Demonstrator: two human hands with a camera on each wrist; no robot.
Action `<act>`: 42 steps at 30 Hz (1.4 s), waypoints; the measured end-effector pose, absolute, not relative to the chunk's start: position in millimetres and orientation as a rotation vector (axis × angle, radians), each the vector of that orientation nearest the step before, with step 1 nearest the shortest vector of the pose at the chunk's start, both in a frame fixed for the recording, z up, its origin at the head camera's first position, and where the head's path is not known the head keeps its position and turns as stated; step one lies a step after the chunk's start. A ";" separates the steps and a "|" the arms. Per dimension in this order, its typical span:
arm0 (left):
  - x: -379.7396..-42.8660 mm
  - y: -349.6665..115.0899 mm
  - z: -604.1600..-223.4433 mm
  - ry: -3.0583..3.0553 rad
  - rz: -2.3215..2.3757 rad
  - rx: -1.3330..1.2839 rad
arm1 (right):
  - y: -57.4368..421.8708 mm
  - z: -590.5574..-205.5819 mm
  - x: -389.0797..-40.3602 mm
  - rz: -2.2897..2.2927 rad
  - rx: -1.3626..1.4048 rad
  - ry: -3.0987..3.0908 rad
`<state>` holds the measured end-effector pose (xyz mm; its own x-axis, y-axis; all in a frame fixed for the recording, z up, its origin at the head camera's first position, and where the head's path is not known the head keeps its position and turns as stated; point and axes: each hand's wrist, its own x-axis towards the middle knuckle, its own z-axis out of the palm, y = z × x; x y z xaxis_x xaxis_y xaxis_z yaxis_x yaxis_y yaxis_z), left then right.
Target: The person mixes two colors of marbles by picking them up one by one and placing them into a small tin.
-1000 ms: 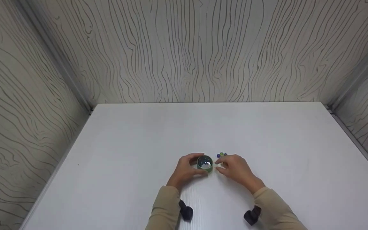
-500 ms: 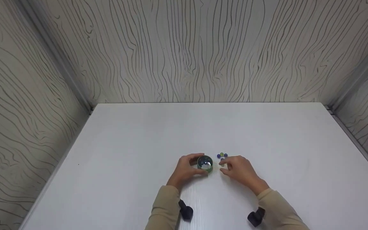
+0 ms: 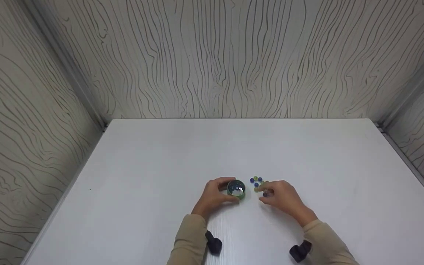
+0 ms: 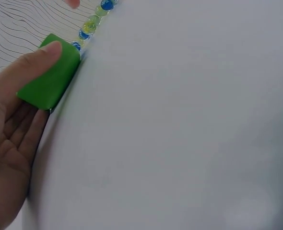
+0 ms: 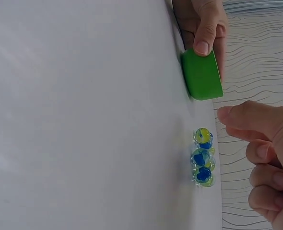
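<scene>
My left hand [image 3: 213, 195] holds a small green cup [image 3: 236, 188] with a shiny inside, its thumb on the near side and fingers round the far side. In the left wrist view the thumb lies against the green wall of the cup [image 4: 50, 79], which stands on the white table. Just right of the cup is a group of glass marbles [image 3: 255, 178], blue and yellow-green. My right hand [image 3: 280, 197] hovers over them with thumb and index finger apart and partly hides some. In the right wrist view its other fingers are curled beside the marbles [image 5: 202, 157], holding nothing visible.
The white table [image 3: 160, 154] runs back to a wood-grain patterned wall [image 3: 212, 59]. Similar panels stand at the left [image 3: 20, 140] and right. A black wrist camera [image 3: 215, 246] sits at the left cuff and another black camera [image 3: 300, 251] at the right one.
My right hand has moved to the right, away from the cup, and more of the marbles now show. The left hand and the cup have stayed in place.
</scene>
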<state>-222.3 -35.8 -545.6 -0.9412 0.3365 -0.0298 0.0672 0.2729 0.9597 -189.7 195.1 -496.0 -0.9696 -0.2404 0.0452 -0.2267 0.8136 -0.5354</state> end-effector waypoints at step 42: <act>-222.7 -36.3 -544.5 2.240 1.762 0.332 | 207.1 -507.3 -188.6 -0.874 -0.136 2.928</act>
